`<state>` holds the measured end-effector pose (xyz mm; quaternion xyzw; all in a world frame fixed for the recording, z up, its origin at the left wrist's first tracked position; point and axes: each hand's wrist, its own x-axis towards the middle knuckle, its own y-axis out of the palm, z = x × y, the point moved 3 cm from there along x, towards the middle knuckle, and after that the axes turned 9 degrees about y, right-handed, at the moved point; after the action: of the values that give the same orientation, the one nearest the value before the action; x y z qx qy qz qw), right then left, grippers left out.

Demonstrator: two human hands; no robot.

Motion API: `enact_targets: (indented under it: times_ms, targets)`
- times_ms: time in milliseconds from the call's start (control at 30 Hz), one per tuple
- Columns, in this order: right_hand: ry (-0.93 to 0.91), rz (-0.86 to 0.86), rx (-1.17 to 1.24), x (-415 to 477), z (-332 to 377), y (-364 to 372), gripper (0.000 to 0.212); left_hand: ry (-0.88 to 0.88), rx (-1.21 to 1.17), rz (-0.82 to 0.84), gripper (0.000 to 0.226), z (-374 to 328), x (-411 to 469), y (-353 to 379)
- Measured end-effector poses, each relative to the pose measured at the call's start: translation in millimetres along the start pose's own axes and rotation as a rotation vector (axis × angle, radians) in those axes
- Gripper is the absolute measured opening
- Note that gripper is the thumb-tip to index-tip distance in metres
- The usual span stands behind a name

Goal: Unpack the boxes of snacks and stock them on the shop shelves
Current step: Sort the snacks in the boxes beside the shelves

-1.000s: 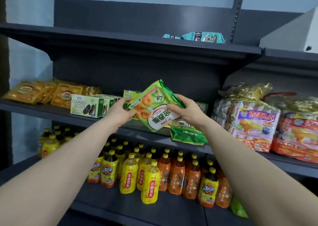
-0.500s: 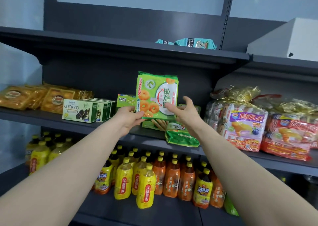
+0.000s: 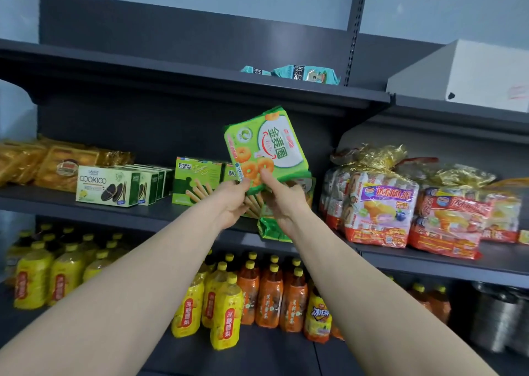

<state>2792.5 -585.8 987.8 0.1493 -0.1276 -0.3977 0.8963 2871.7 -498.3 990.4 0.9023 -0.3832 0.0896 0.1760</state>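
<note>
The person is showing a bare left forearm [image 3: 137, 275] and bare right forearm [image 3: 357, 284], slender and smooth, ending in an uncovered left hand [image 3: 233, 201] and right hand [image 3: 283, 203].

Both hands are up at the shelf [image 3: 143, 216]! The left hand [image 3: 233, 201] and right hand [image 3: 283, 203] pinch the green snack bag [image 3: 266, 149] by its bottom edge, and it tilts above the fingers. A biscuit box [image 3: 197, 181] sits just left of them, with cake packs [image 3: 378, 203] to their right.

A: Where does your snack packet [image 3: 266, 146] sit?
B: Your left hand [image 3: 233, 202] and right hand [image 3: 283, 203] hold it above the middle shelf [image 3: 114, 215], right of the cookie boxes [image 3: 106, 186], left of the cake bags [image 3: 380, 203]. Bottles [image 3: 266, 298] stand on the lower shelf [image 3: 257, 354].
</note>
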Motion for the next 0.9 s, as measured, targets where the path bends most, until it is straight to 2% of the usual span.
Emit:
enact_targets:
  times_ms: [33,100,233,333,500,633,733,833,900]
  targets:
    - [0.040,0.057,-0.021,-3,-2,6,0.068,0.006,0.108,0.023,0.034,2,-1,3]
    - [0.073,0.072,-0.033,-3,-7,12,0.048,0.032,0.310,0.049,0.037,4,2,6]
    - [0.073,0.014,0.043,17,-4,-1,0.050,0.049,0.598,0.177,0.040,3,7,7]
    - [0.045,-0.055,-0.028,38,11,-27,0.055,0.081,0.796,0.118,0.051,-3,17,-2]
    - [-0.013,-0.252,-0.318,71,52,-83,0.056,0.195,1.043,-0.028,0.055,-10,45,-19]
    - [-0.004,-0.372,-0.624,109,71,-117,0.058,0.291,1.190,0.040,0.059,2,68,-6]
    - [0.094,-0.421,-0.714,145,66,-124,0.066,0.299,1.256,0.093,0.063,22,87,7]
    - [0.182,-0.296,-0.696,182,53,-127,0.031,0.411,1.354,0.068,0.066,37,104,11]
    - [0.274,-0.254,-0.721,201,41,-131,0.018,0.527,1.404,0.043,0.070,43,115,10]
